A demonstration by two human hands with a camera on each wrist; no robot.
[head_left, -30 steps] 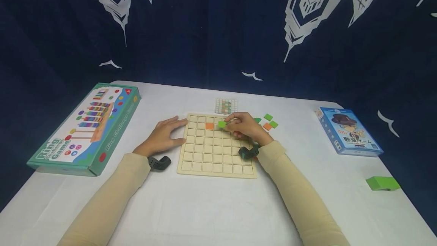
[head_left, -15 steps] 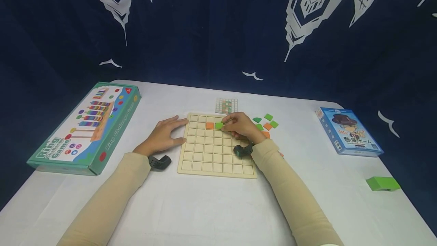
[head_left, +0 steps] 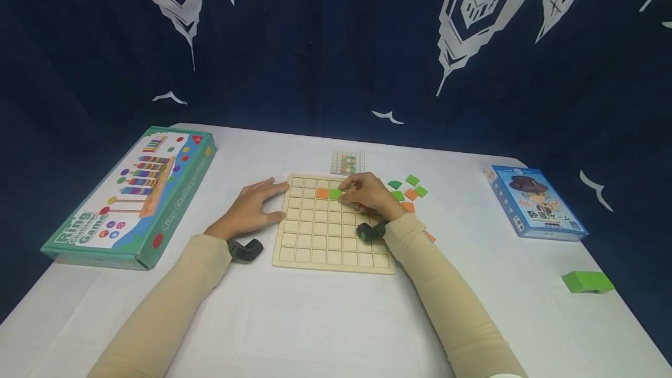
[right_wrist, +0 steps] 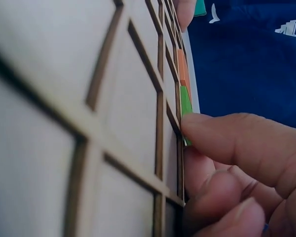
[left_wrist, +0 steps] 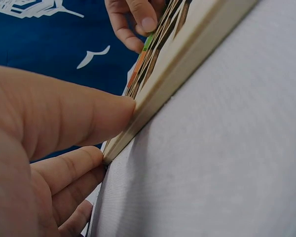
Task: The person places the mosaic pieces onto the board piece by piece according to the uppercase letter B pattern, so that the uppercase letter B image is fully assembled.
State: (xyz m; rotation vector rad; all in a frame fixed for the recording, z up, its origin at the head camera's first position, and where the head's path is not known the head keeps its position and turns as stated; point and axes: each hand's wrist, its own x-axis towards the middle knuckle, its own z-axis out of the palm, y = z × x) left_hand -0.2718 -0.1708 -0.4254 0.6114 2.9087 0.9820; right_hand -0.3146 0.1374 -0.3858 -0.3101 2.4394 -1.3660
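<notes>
A pale wooden grid board (head_left: 320, 242) lies on the table. An orange square tile (head_left: 322, 193) sits in a cell of its second row from the top. Directly right of that is a green square tile (head_left: 335, 193), which my right hand (head_left: 369, 194) pinches at its right edge by thumb and forefinger. The right wrist view shows the thumb (right_wrist: 222, 136) on the green tile (right_wrist: 186, 101), in line with the orange one (right_wrist: 182, 66). My left hand (head_left: 253, 206) spreads beside the board, thumb and fingertips touching its left edge (left_wrist: 138, 123).
Several loose green and orange pieces (head_left: 412, 193) lie right of the board. A small pattern card (head_left: 348, 163) is behind it. A ring game box (head_left: 142, 197) stands left, a blue box (head_left: 538, 202) right, and a green block (head_left: 588, 282) near the right edge.
My right hand has carried the green tile slightly left and down into the cell beside the orange tile. The left hand stays at the board's edge.
</notes>
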